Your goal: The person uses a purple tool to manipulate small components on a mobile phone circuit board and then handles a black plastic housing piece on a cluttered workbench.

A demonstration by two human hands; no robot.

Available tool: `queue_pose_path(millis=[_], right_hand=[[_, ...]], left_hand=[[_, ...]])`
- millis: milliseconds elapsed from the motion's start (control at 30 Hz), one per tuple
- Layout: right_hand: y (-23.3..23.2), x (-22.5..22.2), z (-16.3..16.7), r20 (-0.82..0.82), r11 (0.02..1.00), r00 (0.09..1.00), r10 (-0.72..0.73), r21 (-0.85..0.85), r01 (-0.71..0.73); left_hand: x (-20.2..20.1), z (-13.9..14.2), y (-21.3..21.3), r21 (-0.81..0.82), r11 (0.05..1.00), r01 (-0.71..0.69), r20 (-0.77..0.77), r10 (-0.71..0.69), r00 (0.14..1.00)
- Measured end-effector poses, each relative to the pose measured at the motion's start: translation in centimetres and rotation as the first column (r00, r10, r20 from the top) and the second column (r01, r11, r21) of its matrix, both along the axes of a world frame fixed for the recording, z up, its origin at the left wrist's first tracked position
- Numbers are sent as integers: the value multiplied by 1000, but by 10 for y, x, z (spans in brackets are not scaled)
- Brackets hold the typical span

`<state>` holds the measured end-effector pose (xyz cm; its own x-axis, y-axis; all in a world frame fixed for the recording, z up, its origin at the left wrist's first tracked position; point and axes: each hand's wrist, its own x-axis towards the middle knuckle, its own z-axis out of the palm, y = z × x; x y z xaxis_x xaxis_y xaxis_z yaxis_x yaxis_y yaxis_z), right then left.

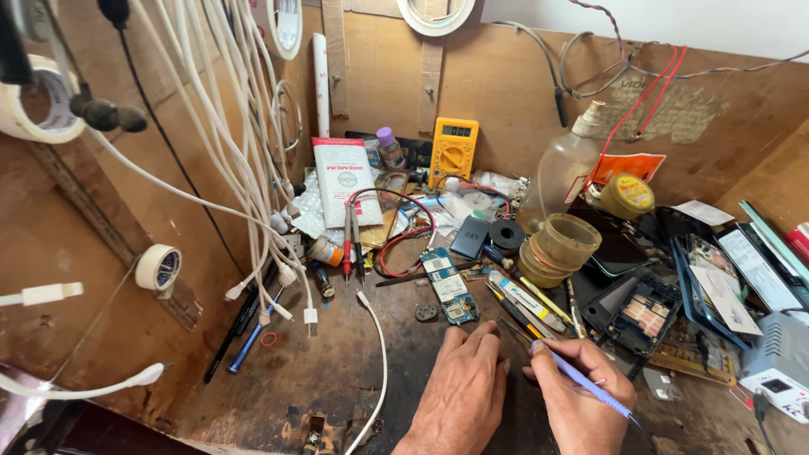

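Clearly my right hand [581, 400] grips a blue-handled soldering iron [581, 381], low centre; my left hand [463, 392] lies flat, fingers closed, holding nothing I can see. Tip close to fingers: a slip could burn them.

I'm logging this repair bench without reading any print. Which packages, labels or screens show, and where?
Multimeter: yellow, small grey screen, against the back wall.
Packet: white with red band, leaning left of the multimeter.
Jar: round yellow labelled lid, back right.
Power unit: grey, small display, far right edge.
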<state>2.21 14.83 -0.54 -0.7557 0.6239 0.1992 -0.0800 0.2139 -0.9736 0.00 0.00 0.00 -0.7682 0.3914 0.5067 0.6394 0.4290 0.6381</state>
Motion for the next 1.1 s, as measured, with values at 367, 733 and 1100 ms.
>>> queue_pose_path(millis=[367, 733, 1100], right_hand=[[-8, 1, 6, 0, 1000, 1000, -11, -21, 10], [-5, -4, -7, -37, 1000, 999, -4, 1, 4], [-2, -23, -15, -103, 999, 994, 37, 6, -37]], left_hand=[[4, 14, -9, 24, 1000, 4, 118, -7, 993], [0, 9, -8, 47, 999, -20, 154, 13, 988], [-17, 7, -10, 209, 976, -63, 14, 61, 998]])
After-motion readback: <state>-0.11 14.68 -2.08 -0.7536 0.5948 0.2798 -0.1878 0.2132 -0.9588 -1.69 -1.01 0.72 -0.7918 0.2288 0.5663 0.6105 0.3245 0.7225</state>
